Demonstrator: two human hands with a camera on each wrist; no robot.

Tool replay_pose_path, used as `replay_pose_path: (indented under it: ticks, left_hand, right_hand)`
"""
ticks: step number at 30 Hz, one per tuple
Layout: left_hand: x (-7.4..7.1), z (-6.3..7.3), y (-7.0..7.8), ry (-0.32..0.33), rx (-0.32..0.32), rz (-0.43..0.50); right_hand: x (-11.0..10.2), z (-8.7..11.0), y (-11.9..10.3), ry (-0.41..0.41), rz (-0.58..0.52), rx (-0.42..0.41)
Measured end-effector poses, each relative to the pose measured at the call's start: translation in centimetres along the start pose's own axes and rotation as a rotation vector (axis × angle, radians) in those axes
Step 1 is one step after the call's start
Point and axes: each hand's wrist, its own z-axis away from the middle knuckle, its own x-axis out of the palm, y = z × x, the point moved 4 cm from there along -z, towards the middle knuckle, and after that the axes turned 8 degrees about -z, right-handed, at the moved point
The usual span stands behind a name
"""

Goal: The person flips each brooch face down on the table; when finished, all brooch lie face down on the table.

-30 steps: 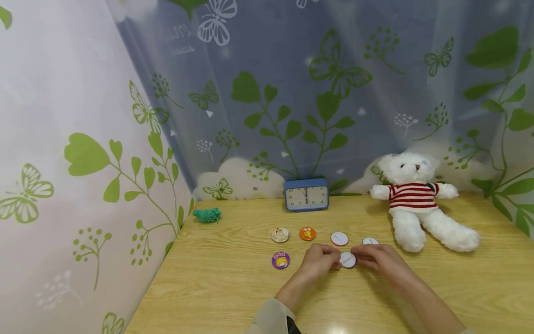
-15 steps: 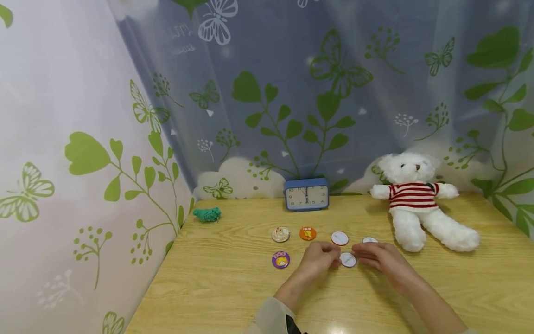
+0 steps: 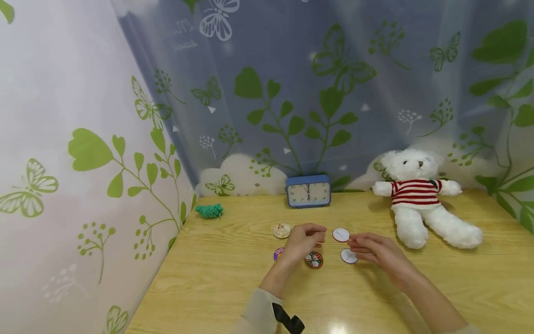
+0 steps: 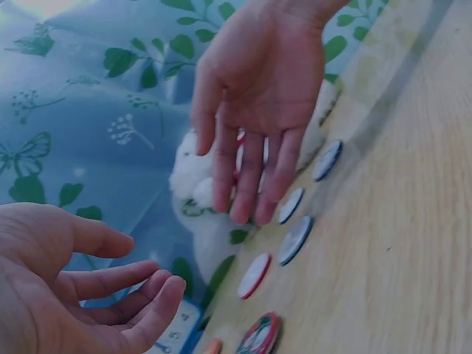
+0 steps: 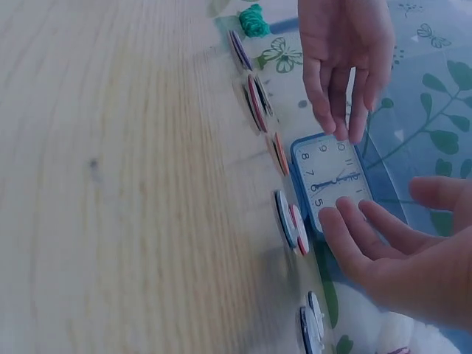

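- Loosely relaxed, the left hand (image 3: pixel 301 241) holds nothing — patterned badge (image 3: pixel 314 260) at its five o'clock.
- Right hand (image 3: pixel 378 253) likewise empty, lower white badge (image 3: pixel 348 256) at nine o'clock.
- Sweeping too low might jostle either badge.

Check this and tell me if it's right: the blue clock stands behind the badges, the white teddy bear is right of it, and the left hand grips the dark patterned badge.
One part is wrong: the left hand holds nothing; the left wrist view shows the dark patterned badge lying on the table. The rest holds.
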Motion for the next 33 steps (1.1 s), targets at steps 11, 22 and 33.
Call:
replay_pose_path:
  ticks: [11, 22, 33]
  left_hand:
    - [-3.3, 0.7, 0.1, 0.036, 0.007, -0.043]
    - [-4.5, 1.5, -1.3, -0.065, -0.055, -0.241]
    - [-3.9, 0.9, -2.3, -0.135, -0.089, -0.368]
  right_hand:
    - [2.6, -0.9, -0.5, -0.033, 0.035, 0.006]
    - [5.5, -1.8, 0.9, 0.040, 0.102, 0.081]
    - [6.9, -2.3, 1.2, 0.082, 0.111, 0.102]
